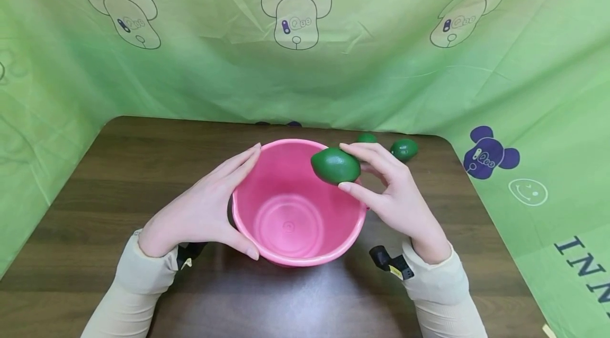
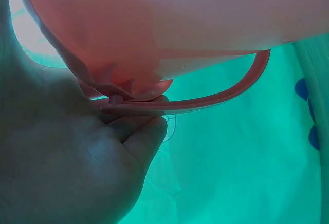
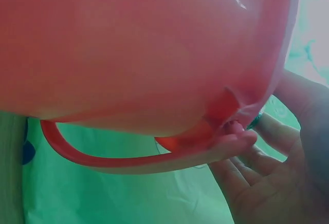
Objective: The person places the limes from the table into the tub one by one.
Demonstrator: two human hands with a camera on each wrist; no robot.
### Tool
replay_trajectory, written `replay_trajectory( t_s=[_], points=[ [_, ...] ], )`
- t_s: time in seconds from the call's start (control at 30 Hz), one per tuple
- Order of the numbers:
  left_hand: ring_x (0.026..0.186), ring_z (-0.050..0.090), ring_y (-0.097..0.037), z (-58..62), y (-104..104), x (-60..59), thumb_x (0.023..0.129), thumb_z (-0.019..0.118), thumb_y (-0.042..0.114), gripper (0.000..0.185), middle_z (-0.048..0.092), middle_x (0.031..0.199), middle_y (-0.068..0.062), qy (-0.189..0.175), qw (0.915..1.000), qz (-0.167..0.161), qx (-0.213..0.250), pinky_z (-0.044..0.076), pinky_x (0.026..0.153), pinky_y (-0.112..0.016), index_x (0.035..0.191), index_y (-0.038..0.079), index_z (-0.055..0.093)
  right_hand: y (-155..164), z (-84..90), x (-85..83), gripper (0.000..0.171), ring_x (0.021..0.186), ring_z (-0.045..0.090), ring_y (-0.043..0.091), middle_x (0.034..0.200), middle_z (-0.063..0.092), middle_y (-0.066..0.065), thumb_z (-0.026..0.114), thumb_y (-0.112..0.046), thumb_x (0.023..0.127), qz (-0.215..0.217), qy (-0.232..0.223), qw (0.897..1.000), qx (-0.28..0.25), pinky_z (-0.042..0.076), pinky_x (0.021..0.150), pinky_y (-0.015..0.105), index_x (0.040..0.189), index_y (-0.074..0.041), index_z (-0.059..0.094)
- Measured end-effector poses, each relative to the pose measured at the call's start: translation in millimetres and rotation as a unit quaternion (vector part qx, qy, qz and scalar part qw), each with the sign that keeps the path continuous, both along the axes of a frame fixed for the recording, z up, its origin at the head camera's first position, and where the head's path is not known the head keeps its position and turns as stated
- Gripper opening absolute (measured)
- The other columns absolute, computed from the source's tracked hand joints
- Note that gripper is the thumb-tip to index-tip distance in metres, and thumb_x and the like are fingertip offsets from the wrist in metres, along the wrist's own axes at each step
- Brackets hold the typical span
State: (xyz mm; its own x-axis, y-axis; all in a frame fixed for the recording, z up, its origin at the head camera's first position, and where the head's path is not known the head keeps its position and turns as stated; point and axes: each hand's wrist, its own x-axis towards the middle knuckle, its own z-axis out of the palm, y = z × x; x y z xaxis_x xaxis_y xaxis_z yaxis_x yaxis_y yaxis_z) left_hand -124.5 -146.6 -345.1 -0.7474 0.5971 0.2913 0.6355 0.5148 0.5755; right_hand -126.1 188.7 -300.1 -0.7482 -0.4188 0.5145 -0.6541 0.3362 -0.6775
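Resting on a dark wood table (image 1: 119, 168) before green cloth (image 1: 190, 78), left hand (image 1: 200, 211) flat against bucket (image 1: 295, 253), right hand (image 1: 400, 195) pinching lime (image 1: 335, 165).

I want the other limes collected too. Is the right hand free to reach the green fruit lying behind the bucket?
Probably not yet: the right hand already pinches a green fruit over the pink bucket. The fruit behind lies close, with nothing between.

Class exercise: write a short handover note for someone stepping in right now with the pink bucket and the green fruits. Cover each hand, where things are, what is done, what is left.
Left hand: cupped against the pink bucket, steadying its left side.
Right hand: pinches a green fruit over the bucket's right rim.
Done: nothing is in the bucket yet.
Left: probably drop this fruit in; two more green fruits lie on the table behind the right hand.
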Motion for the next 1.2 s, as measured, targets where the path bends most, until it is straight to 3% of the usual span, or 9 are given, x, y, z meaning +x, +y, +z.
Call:
replay_trajectory(
  t_s=[0.17,0.3,0.5,0.73,1.2],
  points=[
    [0.151,0.016,-0.014,0.3,0.1,0.4,0.050,0.092,0.071,0.151,0.007,0.168,0.011,-0.002,1.0000,-0.001,0.002,0.034,0.113,-0.047,0.165,0.019,0.010,7.1,-17.4,-10.0,0.068,0.115,0.059,0.021,0.131,0.060,0.002,0.083,0.013,0.077,0.008,-0.009,1.000,0.009,0.051,0.098,0.032,0.139,-0.007,0.063],
    [0.151,0.016,-0.015,0.3,-0.1,1.1,0.050,0.093,0.070,0.150,0.007,0.168,0.011,-0.009,0.9999,-0.002,0.006,0.034,0.113,-0.047,0.165,0.019,0.010,8.7,-23.2,-12.7,0.067,0.117,0.059,0.020,0.133,0.060,0.002,0.084,0.011,0.077,0.014,-0.012,1.000,0.015,0.051,0.098,0.033,0.139,-0.005,0.063],
    [0.151,0.017,-0.015,0.5,-0.5,1.0,0.051,0.089,0.075,0.150,0.007,0.168,0.011,-0.006,1.0000,0.000,0.001,0.035,0.113,-0.047,0.165,0.020,0.009,8.5,-26.1,-12.9,0.067,0.118,0.058,0.020,0.134,0.060,0.003,0.084,0.012,0.077,0.010,-0.015,1.000,0.016,0.050,0.099,0.031,0.138,-0.004,0.063],
    [0.151,0.016,-0.014,0.3,0.4,0.6,0.051,0.090,0.074,0.150,0.007,0.168,0.012,-0.008,1.0000,0.000,0.003,0.034,0.113,-0.047,0.165,0.022,0.009,9.1,-25.2,-12.0,0.066,0.119,0.058,0.021,0.135,0.059,-0.001,0.084,0.006,0.080,0.012,-0.008,1.000,0.027,0.050,0.099,0.032,0.140,-0.012,0.063],
    [0.151,0.016,-0.014,0.5,0.2,-0.5,0.052,0.087,0.077,0.149,0.008,0.168,0.010,0.005,1.0000,-0.004,0.002,0.032,0.115,-0.046,0.165,0.019,0.011,8.9,-24.1,-10.3,0.068,0.121,0.061,0.026,0.139,0.058,0.004,0.082,0.009,0.081,0.017,-0.022,1.000,0.014,0.047,0.103,0.036,0.143,-0.009,0.059]
  ],
)
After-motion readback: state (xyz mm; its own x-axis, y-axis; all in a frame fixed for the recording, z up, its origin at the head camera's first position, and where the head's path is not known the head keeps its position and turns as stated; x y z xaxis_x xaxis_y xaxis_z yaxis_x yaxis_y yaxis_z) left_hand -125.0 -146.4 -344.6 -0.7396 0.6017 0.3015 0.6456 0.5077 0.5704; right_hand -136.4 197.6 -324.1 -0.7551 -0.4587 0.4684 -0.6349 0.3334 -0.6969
